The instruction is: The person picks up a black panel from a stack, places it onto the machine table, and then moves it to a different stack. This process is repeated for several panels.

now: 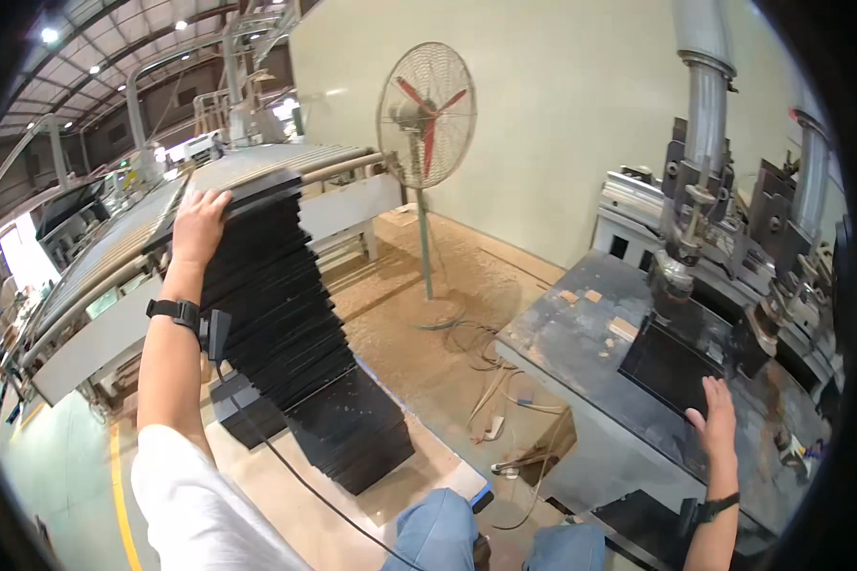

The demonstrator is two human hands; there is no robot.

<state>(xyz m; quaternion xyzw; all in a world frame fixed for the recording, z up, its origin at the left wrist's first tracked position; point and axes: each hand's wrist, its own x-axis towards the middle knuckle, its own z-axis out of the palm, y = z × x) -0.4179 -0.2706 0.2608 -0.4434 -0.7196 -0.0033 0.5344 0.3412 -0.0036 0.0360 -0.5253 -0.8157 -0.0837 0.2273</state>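
A tall, uneven stack of black panels [271, 295] rises at my left. My left hand [200, 224] grips the near edge of the top panel [257, 190], its fingers curled over the upper face; the thumb is hidden. On the machine table at the right lies another black panel [667, 366], flat beneath the machine heads. My right hand [719, 419] is at that panel's near right corner, fingers stretched out and thumb apart, holding nothing. Whether it touches the panel I cannot tell.
A drilling-type machine [690, 228] with thick hoses stands over its dusty metal table [581, 333], with wood scraps on it. A pedestal fan [428, 119] stands by the wall. Cables [476, 347] lie on the floor. A roller conveyor [276, 157] runs behind the stack.
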